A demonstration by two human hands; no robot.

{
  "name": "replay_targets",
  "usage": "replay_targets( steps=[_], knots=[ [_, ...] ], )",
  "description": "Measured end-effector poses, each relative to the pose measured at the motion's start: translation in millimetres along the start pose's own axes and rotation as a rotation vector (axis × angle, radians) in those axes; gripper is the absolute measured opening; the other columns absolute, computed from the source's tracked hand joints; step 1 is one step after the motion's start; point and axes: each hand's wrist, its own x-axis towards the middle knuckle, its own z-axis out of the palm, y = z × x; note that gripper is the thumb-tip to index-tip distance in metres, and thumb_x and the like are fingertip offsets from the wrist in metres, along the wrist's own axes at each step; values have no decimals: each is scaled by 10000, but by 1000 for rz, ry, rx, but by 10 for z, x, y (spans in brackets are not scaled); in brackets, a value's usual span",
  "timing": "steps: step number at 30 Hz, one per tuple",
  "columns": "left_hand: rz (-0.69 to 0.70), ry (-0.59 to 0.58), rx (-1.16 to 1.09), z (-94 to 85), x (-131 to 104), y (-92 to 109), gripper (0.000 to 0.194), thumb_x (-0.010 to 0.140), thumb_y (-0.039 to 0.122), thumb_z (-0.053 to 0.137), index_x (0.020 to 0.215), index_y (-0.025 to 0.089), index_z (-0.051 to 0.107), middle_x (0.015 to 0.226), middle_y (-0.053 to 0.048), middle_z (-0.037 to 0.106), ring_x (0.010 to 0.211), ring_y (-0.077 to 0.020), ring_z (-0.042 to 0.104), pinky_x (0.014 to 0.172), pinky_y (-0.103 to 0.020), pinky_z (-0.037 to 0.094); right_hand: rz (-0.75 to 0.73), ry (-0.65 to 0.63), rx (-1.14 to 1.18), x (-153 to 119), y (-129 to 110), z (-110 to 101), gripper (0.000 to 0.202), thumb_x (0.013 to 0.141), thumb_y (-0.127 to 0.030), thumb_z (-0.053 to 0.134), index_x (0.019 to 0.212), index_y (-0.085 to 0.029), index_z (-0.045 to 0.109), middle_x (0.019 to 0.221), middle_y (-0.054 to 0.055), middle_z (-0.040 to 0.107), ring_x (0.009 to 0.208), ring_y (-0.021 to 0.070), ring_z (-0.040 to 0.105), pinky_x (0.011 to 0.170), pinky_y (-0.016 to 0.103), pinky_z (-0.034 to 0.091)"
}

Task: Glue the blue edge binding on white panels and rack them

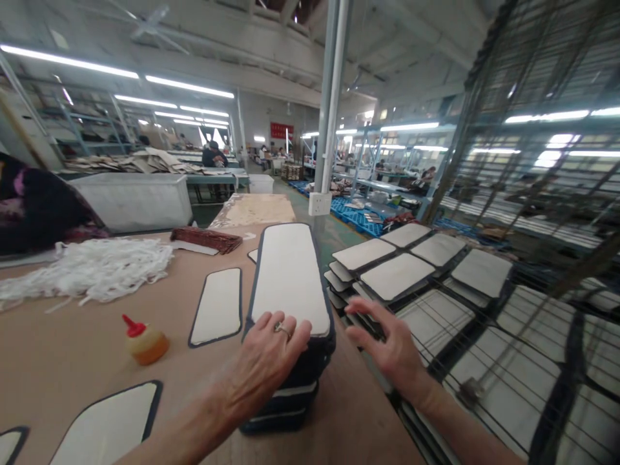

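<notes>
One brown tabletop [145, 400] in a tube-lit workshop

The bottle [148, 347] has a red tip. The near left panel [107, 423] is cream with a dark blue edge.

Tube lights [190, 86] and a ceiling fan [151, 22] overhead.
A socket box [320, 204] sits on the pale pole [332, 97]; a white bin [135, 203] stands left, a red banner [281, 130] far behind.
</notes>
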Motion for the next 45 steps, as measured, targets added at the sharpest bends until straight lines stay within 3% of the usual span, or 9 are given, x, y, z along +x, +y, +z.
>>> replay_targets(
  steps=[3, 7, 11, 15, 21, 28, 39, 42, 45],
  knots=[
    [-2, 72, -24, 5, 17, -2, 34, 863, 164, 521, 839, 185, 508, 711, -10, 526, 688, -206, 474, 694, -362, 393, 35, 60, 5, 556, 60, 124, 690, 823, -437, 566, 1380, -184, 246, 1267, 148, 549, 1110, 239, 549, 940, 418, 440],
    [-82, 110, -64, -24, -17, 43, 95, 822, 154, 575, 771, 189, 503, 708, -13, 529, 667, -201, 465, 632, -338, 387, 35, -76, -62, 1084, 225, 680, 640, 715, -461, 641, 1237, -116, 505, 1355, 199, 476, 1279, 337, 396, 1083, 508, 261],
    [-155, 208, -140, -12, -89, 93, 112, 806, 137, 577, 744, 188, 498, 698, -5, 523, 661, -189, 463, 616, -327, 389, 25, -138, -131, 1073, 344, 961, 533, 798, -456, 512, 1216, -129, 557, 1413, 175, 414, 1329, 309, 324, 1112, 515, 184],
    [-118, 326, -205, 15, -106, 90, 172, 851, 108, 484, 694, 178, 482, 656, 5, 499, 613, -160, 446, 573, -309, 367, 25, -192, -204, 1025, 335, 879, 643, 824, -493, 474, 1276, -37, 498, 1432, 225, 360, 1343, 290, 299, 1125, 477, 162],
    [-230, 637, -301, 139, -169, 175, 284, 852, 59, 396, 617, 145, 530, 538, 7, 449, 531, -129, 386, 539, -290, 339, 53, -223, -268, 1021, 246, 870, 649, 838, -515, 471, 1297, -56, 481, 1451, 184, 350, 1347, 252, 297, 1134, 436, 165],
    [-361, 737, -265, 128, -249, 197, 300, 850, 63, 458, 578, 164, 529, 460, 47, 403, 483, -102, 350, 594, -254, 347, 68, -226, -299, 959, 194, 866, 613, 855, -507, 483, 1315, -102, 469, 1467, 134, 342, 1360, 216, 267, 1145, 413, 139],
    [-519, 732, -309, 185, -280, 285, 285, 825, 49, 453, 570, 166, 505, 451, 54, 418, 483, -101, 341, 583, -284, 293, 73, -233, -301, 981, 172, 868, 631, 838, -518, 498, 1303, -91, 480, 1464, 131, 348, 1359, 208, 270, 1148, 385, 130],
    [-462, 625, -465, 38, -459, 151, 295, 849, 87, 445, 571, 177, 483, 502, 42, 456, 513, -99, 409, 545, -262, 336, 84, -232, -297, 1003, 206, 860, 640, 839, -521, 489, 1298, -76, 484, 1454, 152, 359, 1356, 217, 278, 1145, 398, 141],
    [-622, 546, -700, -8, -773, -20, 154, 809, 116, 555, 691, 212, 532, 710, 29, 593, 721, -104, 568, 657, -212, 446, 106, -222, -297, 1010, 257, 842, 657, 836, -524, 483, 1288, -47, 488, 1438, 186, 372, 1346, 244, 301, 1140, 430, 153]
  ],
)
